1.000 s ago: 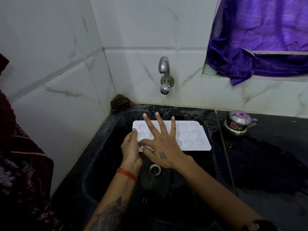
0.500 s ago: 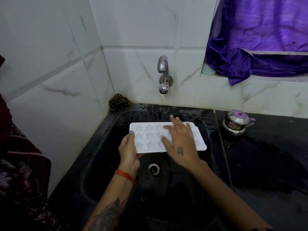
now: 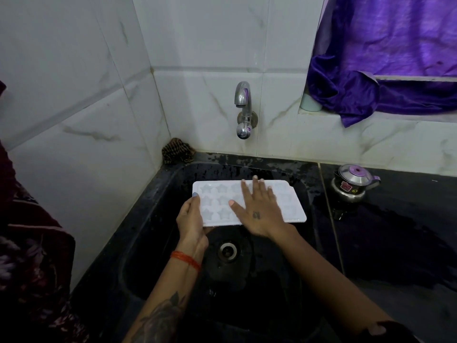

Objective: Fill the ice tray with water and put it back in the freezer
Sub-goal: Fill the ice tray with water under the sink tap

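Two hands meet the white ice tray [image 3: 247,201] at frame centre, over the black sink [image 3: 158,219]. Left hand [image 3: 190,221] grips its left edge, thumb on top. Right hand [image 3: 259,209] lies flat, fingers straight, across the star moulds. Open basin shows below; the tap [image 3: 243,107] hangs above, well clear.

White star-mould ice tray [image 3: 215,201], level, held above black sink [image 3: 153,219]
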Demonstrator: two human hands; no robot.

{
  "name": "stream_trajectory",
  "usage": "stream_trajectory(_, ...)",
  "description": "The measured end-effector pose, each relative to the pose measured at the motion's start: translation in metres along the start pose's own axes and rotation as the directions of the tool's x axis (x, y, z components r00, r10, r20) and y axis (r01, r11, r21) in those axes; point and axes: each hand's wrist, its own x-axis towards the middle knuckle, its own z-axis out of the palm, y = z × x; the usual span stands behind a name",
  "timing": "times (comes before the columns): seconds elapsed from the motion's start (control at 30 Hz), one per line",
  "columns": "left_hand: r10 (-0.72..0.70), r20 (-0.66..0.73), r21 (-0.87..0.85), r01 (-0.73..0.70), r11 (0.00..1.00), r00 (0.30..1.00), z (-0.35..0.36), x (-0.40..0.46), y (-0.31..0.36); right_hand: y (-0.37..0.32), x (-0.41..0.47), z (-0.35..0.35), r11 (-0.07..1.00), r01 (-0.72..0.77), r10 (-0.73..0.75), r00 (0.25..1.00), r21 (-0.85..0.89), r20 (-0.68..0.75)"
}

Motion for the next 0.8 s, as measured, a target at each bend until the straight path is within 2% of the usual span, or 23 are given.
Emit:
stream_trajectory(0.1,0.014,0.007,-0.009,-0.014,1.000,1.000,0.001,0.002,-0.001,-0.024,0.006,0.006,0.989,0.147,-0.147,0.989,-0.020,0.014)
stream_trajectory(0.23,0.055,0.008,-0.022,-0.055,0.998,0.998,-0.001,0.007,-0.001,-0.046,0.006,0.015,0.928,0.364,-0.364,0.931,-0.076,0.015)
stream_trajectory(0.47,0.062,-0.028,-0.073,-0.064,0.995,0.998,-0.010,0.017,0.003,-0.036,-0.014,0.019,0.825,0.553,-0.556,0.831,-0.119,0.014)
stream_trajectory(0.6,0.052,-0.034,-0.048,-0.054,0.997,0.998,-0.013,0.018,0.004,-0.015,-0.025,0.021,0.857,0.504,-0.509,0.861,-0.110,-0.019)
stream_trajectory(0.8,0.050,-0.050,-0.026,-0.052,0.998,0.997,-0.015,0.020,0.003,0.030,-0.026,0.016,0.952,0.304,-0.304,0.943,-0.027,-0.133)
